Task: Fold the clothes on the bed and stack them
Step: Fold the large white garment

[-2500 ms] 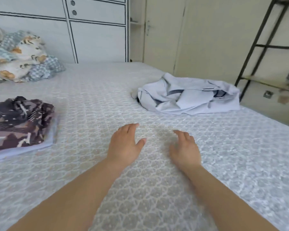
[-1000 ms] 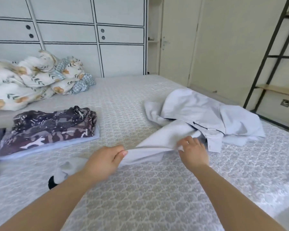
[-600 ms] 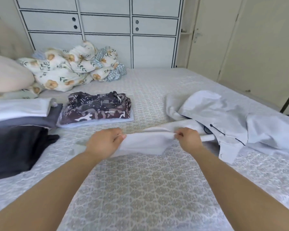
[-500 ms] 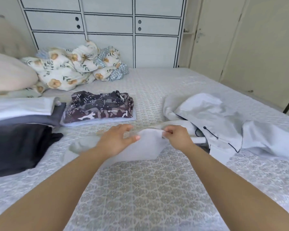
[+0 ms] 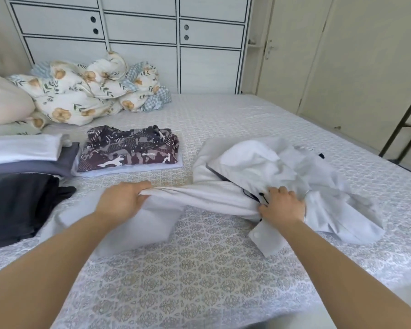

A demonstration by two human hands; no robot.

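A: From the head camera, where does the shirt (image 5: 259, 167) lie?

B: On the bed (image 5: 223, 119), right of the middle, crumpled in a heap. One stretch of it is pulled out leftward into a twisted band between the two hands.

A: And the hands?

B: The left hand (image 5: 121, 200) has its fingers curled over the band's left end, clamped on the cloth. The right hand (image 5: 281, 206) grips the bunched cloth at the near edge of the heap, next to a cuff that hangs toward the near side.

A: How should it handle?

B: I judge it light, thin and limp. It drapes and wrinkles, will not hold a shape, and nothing about it looks fragile. Best taken at seams or corners, shoulders or hem, so it can be shaken flat.

A: Which way does it run?

B: The stretched part runs left to right across the bed. Collar and hem I cannot tell in the heap.

A: Anything beside it?

B: A folded patterned garment (image 5: 128, 150) lies to the far left, apart from the shirt, with a stack of plain folded clothes (image 5: 26, 162) further left.
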